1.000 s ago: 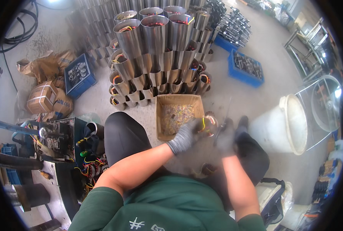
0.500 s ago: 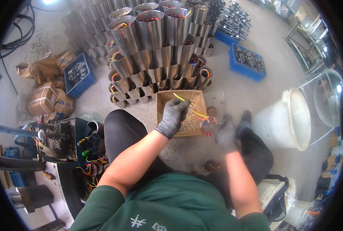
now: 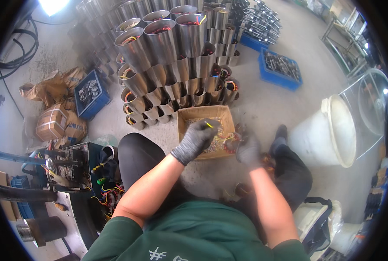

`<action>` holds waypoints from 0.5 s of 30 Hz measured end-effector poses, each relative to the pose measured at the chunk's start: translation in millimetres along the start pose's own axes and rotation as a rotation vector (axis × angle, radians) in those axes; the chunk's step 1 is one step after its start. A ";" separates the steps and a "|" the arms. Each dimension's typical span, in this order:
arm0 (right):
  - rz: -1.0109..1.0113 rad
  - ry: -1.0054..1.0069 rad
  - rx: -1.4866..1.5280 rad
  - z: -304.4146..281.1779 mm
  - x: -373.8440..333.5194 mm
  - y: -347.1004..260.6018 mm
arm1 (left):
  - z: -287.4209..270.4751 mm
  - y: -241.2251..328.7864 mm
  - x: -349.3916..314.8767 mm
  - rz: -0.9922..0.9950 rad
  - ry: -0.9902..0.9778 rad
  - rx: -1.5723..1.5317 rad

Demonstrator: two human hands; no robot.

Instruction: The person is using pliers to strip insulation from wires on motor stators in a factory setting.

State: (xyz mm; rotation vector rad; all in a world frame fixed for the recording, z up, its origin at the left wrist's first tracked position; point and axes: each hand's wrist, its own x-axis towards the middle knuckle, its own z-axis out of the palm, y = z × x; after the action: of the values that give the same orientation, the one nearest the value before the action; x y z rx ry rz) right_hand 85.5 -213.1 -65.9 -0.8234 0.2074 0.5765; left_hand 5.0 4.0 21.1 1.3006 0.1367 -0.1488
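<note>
My left hand (image 3: 198,139), in a dark grey glove, is closed on wire leads with a bright yellow tip (image 3: 209,125) poking up from the fingers. It hovers over an open cardboard box (image 3: 183,114) with many small coloured scraps in it. At the box's right edge is a ring-shaped motor stator (image 3: 231,143) with red windings. Right beside the stator is my right hand (image 3: 249,150), also gloved; motion smears its fingers, so their grip on the stator is unclear.
Beyond the box rise stacked steel cylinders (image 3: 159,43) with coloured wires inside. A white bucket (image 3: 324,130) stands at right. Blue crates (image 3: 91,93) of metal parts sit left and far right. At near left are a machine (image 3: 67,163) and more wired stators (image 3: 111,196).
My left hand has moved slightly down, and less yellow wire shows above it. My right hand has shifted left, closer to the stator, which sits nearer the box.
</note>
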 end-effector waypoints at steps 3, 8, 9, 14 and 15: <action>-0.160 0.101 -0.268 -16.2 7.4 6.3 | -8.7 -20.3 14.5 -0.252 0.364 -0.579; -0.195 0.214 -0.321 -27.7 7.0 7.5 | -2.6 -65.3 7.8 -0.299 0.574 -0.362; -0.191 0.230 -0.312 -26.5 4.8 7.4 | 5.9 -71.5 4.9 -0.312 0.474 -0.286; -0.245 0.168 -0.362 -13.7 -6.6 15.4 | 34.6 -67.3 4.1 -0.054 0.216 -0.125; -0.225 0.149 -0.321 -11.7 -8.6 16.9 | 35.5 -62.8 3.5 -0.069 0.226 -0.152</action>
State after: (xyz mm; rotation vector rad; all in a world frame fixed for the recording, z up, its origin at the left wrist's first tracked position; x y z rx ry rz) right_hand 69.5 -216.1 -81.1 -1.1859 0.1569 0.3397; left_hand -2.7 -46.6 -29.7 1.1591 0.3795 -0.0483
